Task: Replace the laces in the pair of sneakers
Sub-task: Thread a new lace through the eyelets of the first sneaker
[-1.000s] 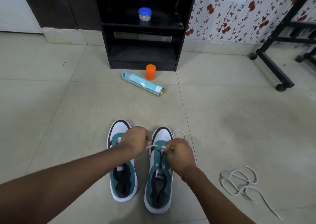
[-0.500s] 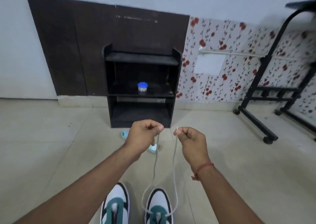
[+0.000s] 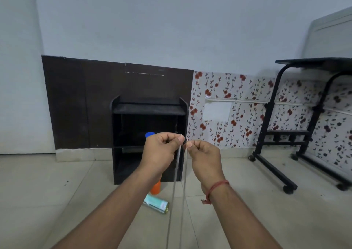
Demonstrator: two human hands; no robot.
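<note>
Both ends of the lace are up at chest height, one pinched in each hand. My left hand is closed, thumb and forefinger nipping one end; my right hand is the same, closed on the other end, tip just poking out above the fingers. The two hands are just beside each other, and the strands run down, close together and fairly taut, out of the bottom of the view.

The sneakers aren't in view now, so I can't confirm the eyelet count. My guess: the first bottom pass is threaded on one shoe and I'm evening the ends. If so, the rest of that shoe's lacing is left, plus the whole second shoe.

Surface is the tiled floor, pale, a few specks. A spray can lies on it, with an orange cap standing just behind. A black shelf unit stands against a dark wall panel, with a blue-lidded jar peeking over my left hand. Floral wallpaper runs along the right, and a black wheeled stand is at the far right.
</note>
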